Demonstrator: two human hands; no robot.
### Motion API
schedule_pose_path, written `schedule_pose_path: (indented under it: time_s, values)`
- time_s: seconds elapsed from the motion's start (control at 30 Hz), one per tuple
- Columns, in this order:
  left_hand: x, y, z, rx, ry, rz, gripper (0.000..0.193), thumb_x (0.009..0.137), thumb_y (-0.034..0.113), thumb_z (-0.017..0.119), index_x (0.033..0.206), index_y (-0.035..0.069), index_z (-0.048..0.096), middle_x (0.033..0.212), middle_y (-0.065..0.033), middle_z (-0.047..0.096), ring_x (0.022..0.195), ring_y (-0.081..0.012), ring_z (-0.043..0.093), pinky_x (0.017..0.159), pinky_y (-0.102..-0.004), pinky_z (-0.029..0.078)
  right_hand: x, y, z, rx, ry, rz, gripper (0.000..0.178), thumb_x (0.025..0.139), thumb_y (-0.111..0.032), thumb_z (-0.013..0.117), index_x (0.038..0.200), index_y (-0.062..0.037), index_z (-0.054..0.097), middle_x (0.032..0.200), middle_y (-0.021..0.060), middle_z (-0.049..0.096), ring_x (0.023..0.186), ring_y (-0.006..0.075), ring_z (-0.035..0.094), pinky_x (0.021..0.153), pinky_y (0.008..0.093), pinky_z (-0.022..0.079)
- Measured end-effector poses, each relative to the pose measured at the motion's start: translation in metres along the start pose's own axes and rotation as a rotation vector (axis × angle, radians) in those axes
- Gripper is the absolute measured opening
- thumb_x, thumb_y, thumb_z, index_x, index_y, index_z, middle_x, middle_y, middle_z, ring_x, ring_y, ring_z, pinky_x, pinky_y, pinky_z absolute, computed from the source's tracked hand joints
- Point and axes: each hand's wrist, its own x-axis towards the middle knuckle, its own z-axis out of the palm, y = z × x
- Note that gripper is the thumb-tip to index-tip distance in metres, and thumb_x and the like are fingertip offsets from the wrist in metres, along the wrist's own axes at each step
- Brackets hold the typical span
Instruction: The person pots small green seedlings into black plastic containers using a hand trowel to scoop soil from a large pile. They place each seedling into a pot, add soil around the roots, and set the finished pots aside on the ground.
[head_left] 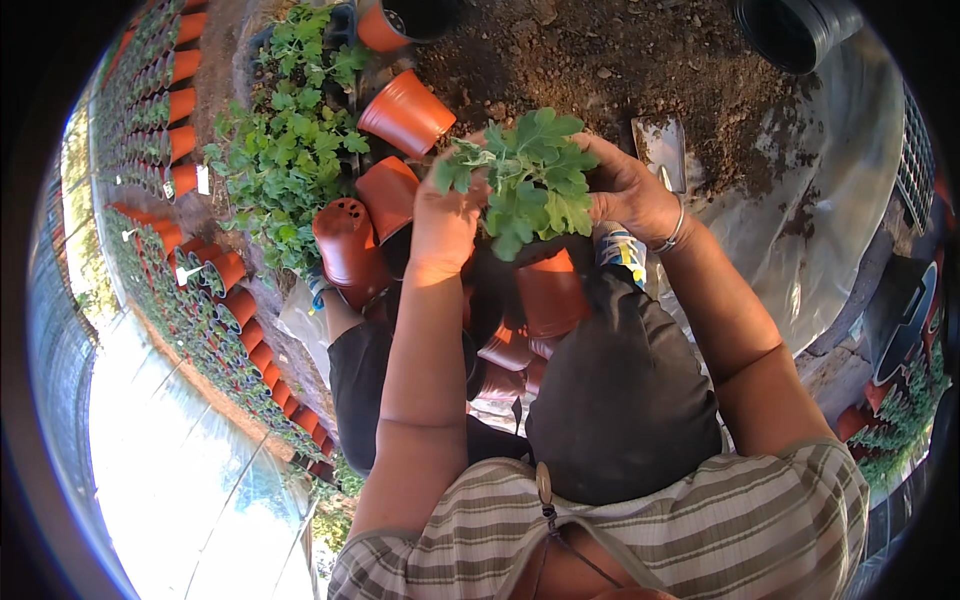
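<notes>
A green leafy seedling (535,180) with lobed leaves is between my two hands, in front of my knees. My left hand (447,215) is closed at its left side, with the fingertips partly hidden behind the leaves. On the other side, my right hand (638,195) curls thumb and fingers in against the foliage. Whatever roots or soil the plant has are covered by its leaves. Just below it, an orange-red pot (552,295) stands between my legs. Another orange-red pot (388,195) lies tilted beside my left wrist.
A tray of leafy seedlings (290,150) stands at the left. More pots (408,112) lie near it, one upturned with drain holes (347,240). Dark soil (560,60) spreads ahead on plastic sheeting (800,250), with a metal scoop (660,153) on it. Black pots (798,30) lie far right.
</notes>
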Motion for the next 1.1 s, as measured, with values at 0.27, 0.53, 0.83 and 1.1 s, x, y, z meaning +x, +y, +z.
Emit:
schedule_pose_path:
  time_s: [0.27,0.53,0.83,1.1]
  values:
    - [-0.003,-0.035,0.015,0.150,-0.298,0.069,0.050,0.077,0.000,0.072,0.124,0.001,0.053,0.117,-0.0077,0.060,0.104,-0.0189,0.059,0.092,-0.0334,0.049,0.000,0.017,-0.017,-0.489,0.102,-0.047,0.076,0.077,-0.002,0.073,0.142,-0.0077,0.034,0.123,0.0103,0.057,0.115,0.0197,0.054,0.098,0.0333,0.043]
    - [-0.012,-0.055,0.016,-0.122,-0.190,0.157,0.040,0.091,0.027,0.055,0.120,0.001,0.055,0.115,-0.0124,0.061,0.106,-0.0248,0.059,0.091,-0.0377,0.049,0.001,0.005,-0.010,-0.586,0.102,0.036,0.069,0.077,0.001,0.068,0.140,-0.0093,0.040,0.126,0.0068,0.053,0.118,0.0164,0.051,0.100,0.0311,0.041]
    - [-0.010,-0.040,0.015,-0.303,-0.216,0.051,0.032,0.090,0.024,0.051,0.109,-0.001,0.054,0.111,-0.0130,0.059,0.106,-0.0230,0.058,0.093,-0.0360,0.048,0.007,0.001,0.003,-1.010,0.180,-0.243,0.033,0.073,0.002,0.068,0.106,-0.0041,0.065,0.109,0.0112,0.061,0.099,0.0257,0.060,0.090,0.0331,0.047]
    - [-0.021,-0.033,0.030,0.245,-0.082,0.237,0.047,0.078,0.018,0.067,0.121,0.005,0.054,0.110,-0.0095,0.060,0.102,-0.0240,0.058,0.086,-0.0341,0.050,0.003,0.007,0.025,-1.029,0.222,-0.430,0.037,0.069,-0.002,0.070,0.105,-0.0070,0.063,0.095,0.0123,0.061,0.087,0.0329,0.062,0.078,0.0356,0.051]
